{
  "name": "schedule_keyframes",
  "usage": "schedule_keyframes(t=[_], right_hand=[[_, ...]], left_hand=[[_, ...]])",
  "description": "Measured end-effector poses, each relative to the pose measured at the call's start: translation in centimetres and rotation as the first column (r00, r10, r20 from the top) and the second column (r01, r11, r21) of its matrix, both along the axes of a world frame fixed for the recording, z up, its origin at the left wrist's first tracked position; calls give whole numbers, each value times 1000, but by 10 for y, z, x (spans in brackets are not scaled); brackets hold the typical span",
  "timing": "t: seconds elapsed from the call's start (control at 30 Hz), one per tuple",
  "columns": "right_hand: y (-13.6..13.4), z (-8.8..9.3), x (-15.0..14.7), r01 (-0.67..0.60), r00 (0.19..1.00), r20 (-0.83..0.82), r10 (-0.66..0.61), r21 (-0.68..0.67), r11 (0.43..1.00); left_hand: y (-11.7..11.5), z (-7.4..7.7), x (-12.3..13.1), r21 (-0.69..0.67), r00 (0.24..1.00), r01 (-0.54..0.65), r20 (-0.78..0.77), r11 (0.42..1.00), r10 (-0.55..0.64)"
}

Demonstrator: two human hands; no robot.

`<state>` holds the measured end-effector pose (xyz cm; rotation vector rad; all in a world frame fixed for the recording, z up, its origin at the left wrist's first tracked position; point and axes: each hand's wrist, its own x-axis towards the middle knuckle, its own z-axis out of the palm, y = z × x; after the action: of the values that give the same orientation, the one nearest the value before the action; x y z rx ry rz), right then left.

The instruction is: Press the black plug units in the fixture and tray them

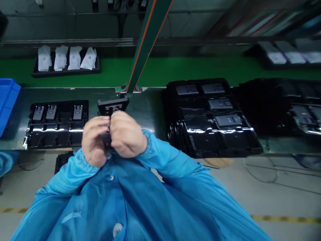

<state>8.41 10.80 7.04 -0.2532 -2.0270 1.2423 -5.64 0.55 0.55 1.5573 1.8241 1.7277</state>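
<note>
My right hand [127, 134] is closed, its curled fingers over a black fixture [112, 103] with a raised back plate, at the bench edge. Beside it my left hand [94, 140] curves inward, fingers bent together and thumb lower down. The fingertips of both hands meet near the fixture's middle. Whatever they grip there is hidden behind the fingers. Left of the hands lies a black plastic tray [64, 125] with three small grey devices in its back row, one of them a grey device [78, 112] nearest my left hand.
To the right, stacked black trays [200, 137] carry several flat grey devices [228, 119]. More trays [260, 107] lie farther right. A blue bin [8, 100] sits at the far left. Behind, a black holder [66, 72] bears white pouches [74, 58]. A green post [144, 47] rises behind the fixture.
</note>
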Motion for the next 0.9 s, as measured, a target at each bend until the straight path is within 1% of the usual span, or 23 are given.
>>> schedule_keyframes(t=[0.03,0.07,0.1,0.13,0.17,0.2,0.23,0.27,0.3,0.33,0.37,0.4,0.43,0.5,0.53,0.57,0.6,0.67,0.73,0.77,0.83,0.9], right_hand=[[5,11,0,50,998,-30,-50,2,999],[12,21,-2,128,991,-41,-129,-12,992],[20,30,-6,220,975,-25,-221,-38,975],[30,37,-11,293,956,8,-293,-52,955],[41,40,-17,332,943,49,-330,-47,942],[52,41,-23,346,935,91,-341,-34,938],[62,39,-28,338,934,132,-332,-25,941],[71,34,-31,324,935,163,-316,-22,946],[77,28,-32,319,934,178,-309,-29,947],[80,21,-31,332,931,173,-321,-39,943],[80,13,-28,370,922,147,-359,-48,928],[77,3,-22,431,900,106,-424,-58,901],[72,-7,-15,505,863,61,-502,-68,860],[56,-29,3,635,771,8,-637,-99,766],[46,-42,12,672,737,18,-676,-120,730],[36,-55,21,690,721,54,-690,-146,709],[26,-68,29,691,721,109,-684,-177,700],[6,-94,42,688,725,221,-652,-235,686],[-15,-115,52,682,730,271,-627,-249,687],[-25,-122,56,670,741,271,-615,-239,702],[-42,-131,63,620,782,254,-570,-214,755],[-57,-133,69,558,825,244,-511,-203,804]], left_hand=[[-6,0,-6,34,998,-52,36,998,51],[-10,-2,-10,13,994,-85,68,996,83],[-13,-6,-12,-72,992,-84,87,994,90],[-16,-11,-12,-210,994,-42,93,977,62],[-17,-18,-12,-354,995,17,102,935,20],[-18,-24,-11,-476,993,79,118,876,-25],[-18,-31,-9,-565,988,135,134,814,-70],[-19,-37,-7,-624,985,170,138,763,-107],[-19,-42,-5,-660,984,179,126,730,-127],[-19,-47,-3,-680,986,164,102,714,-130],[-18,-50,-1,-687,990,138,77,713,-118],[-17,-53,1,-686,993,118,68,718,-99],[-16,-56,1,-681,994,112,81,724,-77],[-13,-60,1,-661,986,139,164,737,-38],[-10,-62,-1,-649,977,160,213,744,-24],[-8,-63,-2,-641,968,176,253,747,-11],[-4,-64,-4,-640,961,184,276,746,-1],[3,-65,-6,-656,962,172,271,735,17],[10,-63,-6,-673,975,139,220,726,18],[13,-61,-5,-674,981,124,196,728,14],[17,-59,-3,-668,982,118,186,735,12],[18,-57,0,-654,967,153,255,741,25]])
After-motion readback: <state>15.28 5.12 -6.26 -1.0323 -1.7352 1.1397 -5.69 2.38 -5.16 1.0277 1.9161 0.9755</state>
